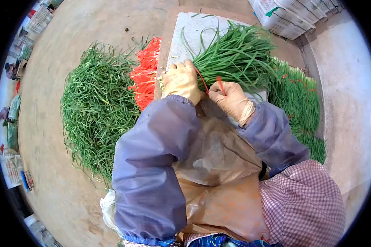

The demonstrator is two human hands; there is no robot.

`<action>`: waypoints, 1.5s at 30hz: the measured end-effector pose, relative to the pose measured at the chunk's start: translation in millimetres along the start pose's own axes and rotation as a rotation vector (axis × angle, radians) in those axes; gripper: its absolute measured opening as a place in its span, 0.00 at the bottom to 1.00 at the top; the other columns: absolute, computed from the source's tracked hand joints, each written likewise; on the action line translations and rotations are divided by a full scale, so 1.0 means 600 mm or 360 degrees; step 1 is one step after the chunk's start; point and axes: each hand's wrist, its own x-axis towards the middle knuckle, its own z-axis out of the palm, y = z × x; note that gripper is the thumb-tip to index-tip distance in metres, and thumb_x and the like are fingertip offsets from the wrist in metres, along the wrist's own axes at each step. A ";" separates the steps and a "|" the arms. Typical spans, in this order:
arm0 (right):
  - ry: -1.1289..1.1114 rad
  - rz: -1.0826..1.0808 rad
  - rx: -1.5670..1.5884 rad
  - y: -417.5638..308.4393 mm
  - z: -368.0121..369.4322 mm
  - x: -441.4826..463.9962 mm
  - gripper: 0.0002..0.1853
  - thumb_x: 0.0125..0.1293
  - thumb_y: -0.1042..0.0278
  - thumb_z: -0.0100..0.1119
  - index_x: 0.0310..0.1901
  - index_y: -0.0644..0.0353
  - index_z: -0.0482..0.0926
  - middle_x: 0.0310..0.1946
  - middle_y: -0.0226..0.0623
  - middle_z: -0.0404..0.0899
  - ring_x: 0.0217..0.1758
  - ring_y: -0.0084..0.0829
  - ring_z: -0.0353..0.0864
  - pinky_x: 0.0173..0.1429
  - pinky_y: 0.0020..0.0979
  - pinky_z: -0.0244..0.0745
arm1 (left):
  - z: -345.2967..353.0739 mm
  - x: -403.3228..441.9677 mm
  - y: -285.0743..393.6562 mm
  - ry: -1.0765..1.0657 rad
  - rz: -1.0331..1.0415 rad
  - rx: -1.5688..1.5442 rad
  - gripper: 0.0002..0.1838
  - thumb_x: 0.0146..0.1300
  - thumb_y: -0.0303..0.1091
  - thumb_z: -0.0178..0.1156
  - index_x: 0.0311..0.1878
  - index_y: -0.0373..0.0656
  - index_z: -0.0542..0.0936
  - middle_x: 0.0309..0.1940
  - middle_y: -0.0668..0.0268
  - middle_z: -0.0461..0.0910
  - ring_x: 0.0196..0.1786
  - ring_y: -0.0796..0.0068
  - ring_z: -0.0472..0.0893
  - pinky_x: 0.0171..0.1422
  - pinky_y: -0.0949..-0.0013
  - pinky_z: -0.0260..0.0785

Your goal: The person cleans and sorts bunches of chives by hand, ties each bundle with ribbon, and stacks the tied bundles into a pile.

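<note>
A bunch of long green garlic chives (239, 53) lies on a pale board (183, 35), its leaves spreading to the upper right. My left hand (181, 80), in a cream glove, is closed around the stem end of the bunch. A red strip (201, 79) runs around the chives just right of that hand. My right hand (228, 99), gloved as well, pinches the strip, and a red end sticks up above its fingers. Part of the strip is hidden behind the hands and leaves.
Loose green leaves (99, 107) are heaped on the floor at left. Red strips (146, 74) hang along the board's left edge. Tied chive bunches (297, 99) lie at right. White plastic crates (284, 18) stand at the upper right. People and goods line the far left.
</note>
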 end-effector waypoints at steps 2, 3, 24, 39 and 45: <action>0.0047 -0.0016 0.0290 0.022 -0.008 -0.009 0.09 0.66 0.66 0.59 0.37 0.65 0.80 0.25 0.38 0.79 0.29 0.28 0.74 0.38 0.31 0.71 | -0.011 0.001 -0.001 -0.0065 -0.0012 0.0011 0.46 0.39 0.51 0.78 0.59 0.37 0.70 0.51 0.52 0.78 0.59 0.53 0.76 0.61 0.56 0.71; 0.0066 -0.0021 0.0435 0.031 -0.014 -0.019 0.09 0.66 0.66 0.59 0.37 0.65 0.80 0.25 0.37 0.78 0.29 0.26 0.72 0.38 0.29 0.70 | -0.012 0.001 0.000 -0.0075 -0.0013 0.0021 0.47 0.39 0.51 0.78 0.61 0.37 0.69 0.52 0.52 0.78 0.59 0.53 0.76 0.61 0.55 0.71; -0.0096 -0.0275 0.0587 0.016 0.009 -0.075 0.12 0.71 0.67 0.53 0.29 0.64 0.73 0.25 0.39 0.74 0.25 0.36 0.72 0.34 0.32 0.69 | 0.007 0.034 0.014 0.0000 -0.0001 0.0345 0.55 0.41 0.43 0.77 0.71 0.34 0.58 0.56 0.51 0.74 0.60 0.52 0.74 0.67 0.51 0.63; 0.0362 -0.1049 -0.1113 -0.036 -0.099 0.004 0.25 0.63 0.64 0.58 0.63 0.50 0.71 0.66 0.43 0.67 0.69 0.45 0.65 0.71 0.55 0.57 | -0.063 -0.027 -0.048 0.0284 0.0351 -0.0554 0.50 0.49 0.31 0.76 0.74 0.38 0.59 0.64 0.44 0.71 0.67 0.52 0.72 0.70 0.55 0.64; 0.0161 -0.1407 -0.1768 0.010 0.013 0.172 0.30 0.69 0.60 0.42 0.73 0.33 0.53 0.48 0.42 0.77 0.55 0.41 0.77 0.66 0.65 0.57 | -0.100 -0.123 -0.093 0.0482 -0.0132 -0.0778 0.39 0.60 0.27 0.65 0.74 0.45 0.61 0.65 0.48 0.72 0.69 0.58 0.70 0.71 0.58 0.61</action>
